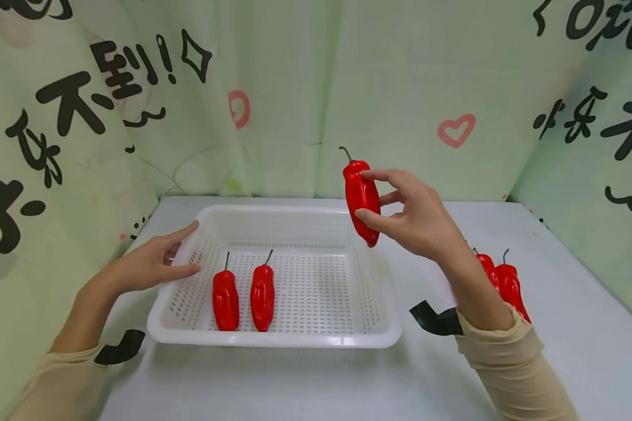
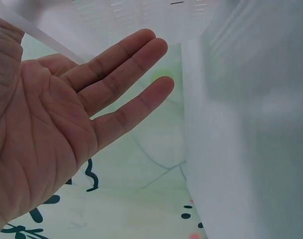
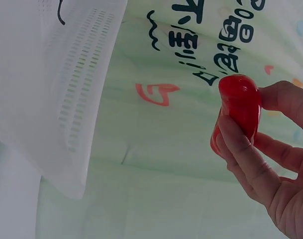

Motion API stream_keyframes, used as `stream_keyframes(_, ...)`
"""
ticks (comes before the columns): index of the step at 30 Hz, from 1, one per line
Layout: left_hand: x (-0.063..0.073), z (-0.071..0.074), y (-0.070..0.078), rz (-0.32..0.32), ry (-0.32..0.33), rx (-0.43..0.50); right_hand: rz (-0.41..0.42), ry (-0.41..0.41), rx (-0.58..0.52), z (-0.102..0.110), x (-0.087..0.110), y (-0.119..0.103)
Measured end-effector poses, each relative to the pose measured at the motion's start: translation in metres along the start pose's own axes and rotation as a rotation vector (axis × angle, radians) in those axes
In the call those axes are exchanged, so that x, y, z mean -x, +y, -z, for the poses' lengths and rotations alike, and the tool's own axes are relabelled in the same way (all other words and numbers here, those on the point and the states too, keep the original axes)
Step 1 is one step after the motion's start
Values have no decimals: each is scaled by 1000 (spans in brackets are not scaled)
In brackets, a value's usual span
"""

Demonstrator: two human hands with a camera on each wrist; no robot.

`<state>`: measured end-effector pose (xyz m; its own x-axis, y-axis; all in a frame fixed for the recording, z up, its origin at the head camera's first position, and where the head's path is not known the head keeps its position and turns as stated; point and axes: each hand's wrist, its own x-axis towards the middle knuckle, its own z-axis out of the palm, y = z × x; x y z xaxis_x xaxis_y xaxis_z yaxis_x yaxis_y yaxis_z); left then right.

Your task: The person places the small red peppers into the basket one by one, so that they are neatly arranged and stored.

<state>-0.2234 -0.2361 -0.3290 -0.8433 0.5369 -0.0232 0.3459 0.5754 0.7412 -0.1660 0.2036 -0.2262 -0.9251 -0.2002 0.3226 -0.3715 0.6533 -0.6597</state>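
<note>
My right hand (image 1: 418,213) pinches a red pepper (image 1: 359,190) between thumb and fingers, stem up, above the right rear part of a white perforated plastic basket (image 1: 274,340). The right wrist view shows this red pepper (image 3: 242,97) end-on in the fingers. Inside the basket, toward its left, lie a red pepper (image 1: 226,299) and another red pepper (image 1: 263,297), side by side with stems pointing away. At the basket's left rim rests my left hand (image 1: 150,260), thumb and index finger touching it; in the left wrist view the other fingers (image 2: 126,74) are straight.
More red peppers (image 1: 509,283) lie on the white table (image 1: 569,292) to the right, partly hidden behind my right forearm. A pale green curtain (image 1: 284,117) with black lettering and hearts encloses the back and sides. Black straps hang at both sleeves.
</note>
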Motion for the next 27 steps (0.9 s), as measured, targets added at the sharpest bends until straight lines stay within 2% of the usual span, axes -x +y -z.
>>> stream_keyframes(7, 1, 0, 1, -10, -6, 22, 7, -3, -20, -6, -1, -3)
stream_keyframes(27, 0, -1, 0, 13, 6, 2, 33, -32, -57, -22, -13, -11)
